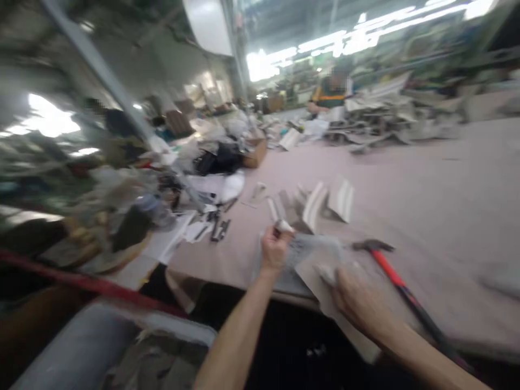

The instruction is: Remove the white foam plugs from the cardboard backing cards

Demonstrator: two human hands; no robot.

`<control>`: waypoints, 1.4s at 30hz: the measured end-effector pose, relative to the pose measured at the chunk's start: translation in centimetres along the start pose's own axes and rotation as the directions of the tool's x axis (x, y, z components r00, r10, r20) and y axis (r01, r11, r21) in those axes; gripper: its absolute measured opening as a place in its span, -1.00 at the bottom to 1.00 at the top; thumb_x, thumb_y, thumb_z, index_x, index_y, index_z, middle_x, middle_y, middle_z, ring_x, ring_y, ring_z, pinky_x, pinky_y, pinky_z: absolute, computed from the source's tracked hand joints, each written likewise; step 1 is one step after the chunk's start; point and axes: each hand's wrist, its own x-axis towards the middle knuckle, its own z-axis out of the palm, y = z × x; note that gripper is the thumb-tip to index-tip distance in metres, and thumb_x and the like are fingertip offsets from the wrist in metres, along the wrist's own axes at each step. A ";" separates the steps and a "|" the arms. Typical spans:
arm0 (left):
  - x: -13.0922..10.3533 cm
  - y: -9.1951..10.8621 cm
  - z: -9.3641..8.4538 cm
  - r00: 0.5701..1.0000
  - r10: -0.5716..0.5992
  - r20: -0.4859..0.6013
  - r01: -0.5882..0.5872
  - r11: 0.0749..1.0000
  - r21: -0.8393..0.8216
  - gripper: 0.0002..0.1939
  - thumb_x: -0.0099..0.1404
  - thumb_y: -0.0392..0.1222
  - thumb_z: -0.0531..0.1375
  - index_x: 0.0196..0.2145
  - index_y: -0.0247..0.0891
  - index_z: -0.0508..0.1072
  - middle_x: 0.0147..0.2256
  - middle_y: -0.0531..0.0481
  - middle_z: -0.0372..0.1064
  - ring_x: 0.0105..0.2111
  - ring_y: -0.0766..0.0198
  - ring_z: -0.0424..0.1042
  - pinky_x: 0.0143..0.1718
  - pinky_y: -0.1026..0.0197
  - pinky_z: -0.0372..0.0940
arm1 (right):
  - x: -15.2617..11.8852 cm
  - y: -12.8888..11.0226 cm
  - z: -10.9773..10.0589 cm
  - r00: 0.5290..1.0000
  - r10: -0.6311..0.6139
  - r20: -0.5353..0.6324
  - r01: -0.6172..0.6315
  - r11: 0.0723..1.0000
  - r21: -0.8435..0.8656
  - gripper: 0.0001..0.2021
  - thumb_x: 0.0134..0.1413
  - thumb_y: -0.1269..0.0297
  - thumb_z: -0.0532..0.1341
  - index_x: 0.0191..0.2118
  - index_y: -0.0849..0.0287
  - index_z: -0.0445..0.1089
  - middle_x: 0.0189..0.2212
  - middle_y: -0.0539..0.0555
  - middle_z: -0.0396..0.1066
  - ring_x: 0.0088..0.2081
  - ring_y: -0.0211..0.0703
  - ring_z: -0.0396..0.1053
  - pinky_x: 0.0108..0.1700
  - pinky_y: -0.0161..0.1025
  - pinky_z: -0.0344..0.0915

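Observation:
My left hand [275, 252] is closed above a grey, translucent-looking board [312, 246] at the table's front edge. Something whitish shows at its fingertips, too blurred to identify. My right hand [357, 298] grips a flat beige sheet piece [311, 271] that slants down over the edge towards my lap. A white wrap or cover seems to be on one of its fingers. Just beyond the board, several folded beige and white pieces [314, 206] stand on the table. To the right of my right hand lies a claw hammer [390, 268] with a red and black handle.
A pinkish covered table [426, 195] stretches away in front. Beige pieces [390, 116] are heaped at its far side, near a co-worker [331, 95]. Dark small parts [219, 227], papers and plastic bags lie left, beside a metal post [101, 76]. A bin of scraps [158, 357] stands lower left.

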 end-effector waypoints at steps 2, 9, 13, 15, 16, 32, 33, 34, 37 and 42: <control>-2.2 -1.5 2.3 0.993 -0.082 0.083 0.088 0.993 -0.079 -0.68 0.18 0.00 0.39 -0.24 -0.30 0.55 -0.32 -0.04 0.55 -0.30 0.23 0.52 -0.17 0.20 0.41 | -2.8 0.6 -0.3 0.964 0.211 0.163 -0.216 0.976 0.009 -0.62 0.32 0.17 0.15 0.11 0.35 0.32 -0.27 0.28 0.51 -0.23 0.07 0.50 -0.21 -0.12 0.35; -5.0 -4.7 3.0 0.931 -0.199 0.307 0.205 0.979 0.012 -0.73 0.16 -0.04 0.37 -0.26 -0.26 0.54 -0.30 -0.06 0.58 -0.31 0.20 0.54 -0.23 0.23 0.40 | -3.0 -2.7 2.8 0.878 0.402 0.258 -0.455 0.869 0.196 -0.27 0.31 0.05 0.17 0.42 0.29 -0.07 -0.10 0.31 0.53 -0.06 0.20 0.50 -0.06 -0.06 0.32; -6.0 -6.5 4.3 0.909 -0.202 0.363 0.193 0.979 0.060 -0.69 0.16 -0.05 0.34 -0.19 -0.24 0.51 -0.28 -0.08 0.60 -0.27 0.17 0.56 -0.22 0.20 0.43 | -3.1 -3.7 3.3 0.863 0.439 0.251 -0.494 0.837 0.235 -0.32 0.31 0.02 0.16 0.38 0.31 0.04 -0.11 0.31 0.53 -0.06 0.21 0.51 -0.06 -0.03 0.35; -6.0 -7.1 4.4 0.901 -0.222 0.372 0.203 0.975 0.088 -0.70 0.16 -0.04 0.34 -0.20 -0.24 0.50 -0.29 -0.08 0.60 -0.28 0.16 0.56 -0.23 0.19 0.43 | -3.3 -4.0 3.9 0.866 0.443 0.233 -0.495 0.829 0.261 -0.31 0.31 0.01 0.15 0.39 0.32 0.04 -0.14 0.31 0.54 -0.09 0.20 0.52 -0.07 -0.03 0.37; -5.9 -7.3 4.2 0.896 -0.233 0.379 0.212 0.972 0.097 -0.71 0.17 -0.03 0.33 -0.21 -0.24 0.49 -0.29 -0.08 0.60 -0.29 0.16 0.56 -0.24 0.19 0.43 | -3.6 -4.1 4.4 0.877 0.428 0.219 -0.476 0.836 0.272 -0.30 0.32 0.01 0.14 0.40 0.32 0.00 -0.15 0.30 0.54 -0.11 0.19 0.53 -0.09 -0.04 0.38; -5.4 -7.7 3.3 0.851 -0.268 0.452 0.235 0.964 0.129 -0.71 0.20 0.02 0.33 -0.26 -0.26 0.52 -0.30 -0.08 0.58 -0.29 0.16 0.54 -0.22 0.18 0.43 | -4.3 -3.8 5.2 0.955 0.232 0.188 -0.253 0.962 0.099 -0.79 0.35 0.29 0.01 -0.18 0.20 0.38 -0.30 0.12 0.51 -0.34 -0.12 0.50 -0.39 -0.26 0.13; -5.4 -7.8 3.3 0.849 -0.270 0.454 0.238 0.963 0.127 -0.72 0.20 0.01 0.33 -0.26 -0.25 0.52 -0.30 -0.08 0.58 -0.29 0.16 0.54 -0.22 0.18 0.43 | -4.2 -3.7 5.2 0.955 0.234 0.179 -0.257 0.960 0.114 -0.79 0.36 0.27 0.02 -0.19 0.19 0.37 -0.30 0.11 0.51 -0.32 -0.11 0.50 -0.38 -0.26 0.13; -5.4 -7.8 3.3 0.846 -0.273 0.457 0.242 0.962 0.126 -0.72 0.20 0.01 0.33 -0.26 -0.25 0.52 -0.29 -0.08 0.58 -0.29 0.16 0.54 -0.22 0.18 0.43 | -4.1 -3.6 5.2 0.955 0.243 0.173 -0.266 0.955 0.129 -0.79 0.36 0.24 0.03 -0.20 0.19 0.37 -0.30 0.11 0.52 -0.30 -0.10 0.51 -0.36 -0.25 0.14; -5.4 -7.8 3.3 0.837 -0.280 0.470 0.247 0.960 0.133 -0.71 0.18 0.01 0.34 -0.25 -0.24 0.52 -0.29 -0.08 0.58 -0.28 0.13 0.55 -0.22 0.16 0.43 | -3.9 -3.3 5.0 0.945 0.277 0.172 -0.304 0.940 0.157 -0.79 0.35 0.18 0.06 -0.21 0.17 0.36 -0.32 0.12 0.53 -0.27 -0.05 0.51 -0.33 -0.24 0.15; -5.5 -7.6 3.3 0.832 -0.268 0.486 0.219 0.963 0.156 -0.70 0.19 0.03 0.33 -0.23 -0.23 0.50 -0.29 -0.08 0.57 -0.26 0.12 0.55 -0.20 0.15 0.43 | -4.2 -3.6 4.6 0.933 0.299 0.199 -0.334 0.926 0.177 -0.79 0.35 0.17 0.08 -0.16 0.17 0.37 -0.32 0.13 0.53 -0.27 -0.04 0.52 -0.30 -0.24 0.17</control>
